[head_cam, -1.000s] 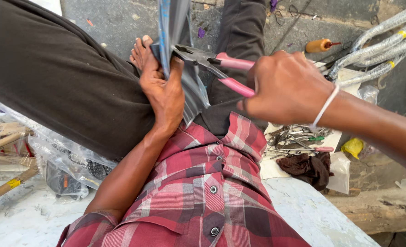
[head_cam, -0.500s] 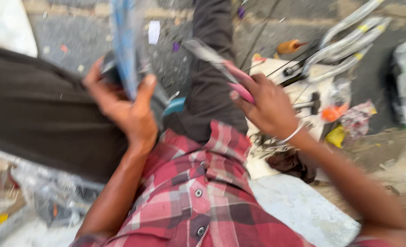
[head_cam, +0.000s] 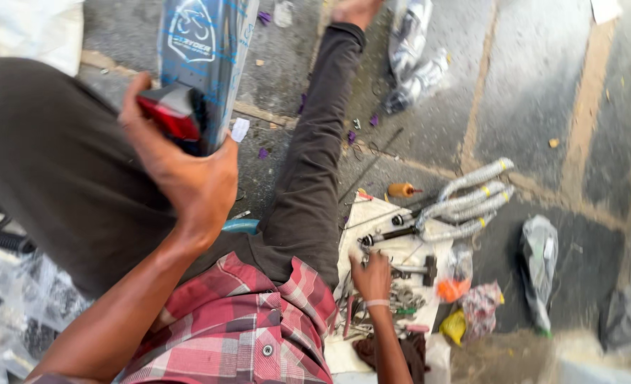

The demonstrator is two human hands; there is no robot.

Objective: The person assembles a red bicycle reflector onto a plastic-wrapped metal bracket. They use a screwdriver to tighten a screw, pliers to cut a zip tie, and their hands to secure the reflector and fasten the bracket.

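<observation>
**Left hand on wrapped mudguard, right hand down among tools**

Left hand point(head_cam: 187, 178) was raised, its grip closed around the lower end of a blue film-wrapped bike mudguard point(head_cam: 205, 50) with a red reflector point(head_cam: 170, 114) right at the thumb. The mudguard ran up and away from that grip, out past the top of the frame. Just under the grip were the dark trouser legs point(head_cam: 308, 192) of the seated person; a red plaid shirt point(head_cam: 251, 334) sat below the wrist.

Right hand point(head_cam: 372, 277) was low and well apart from the left, resting on a white cloth point(head_cam: 394, 213) on the floor, fingers curled down into a heap of small metal tools point(head_cam: 394, 299). Couldn't tell whether that grip held anything. Just beyond it: a hammer point(head_cam: 418, 270), a bundle of wrapped silver tubes point(head_cam: 468, 195), a small orange bottle point(head_cam: 402, 190). To the side of it, orange and yellow bags point(head_cam: 454, 309).
</observation>
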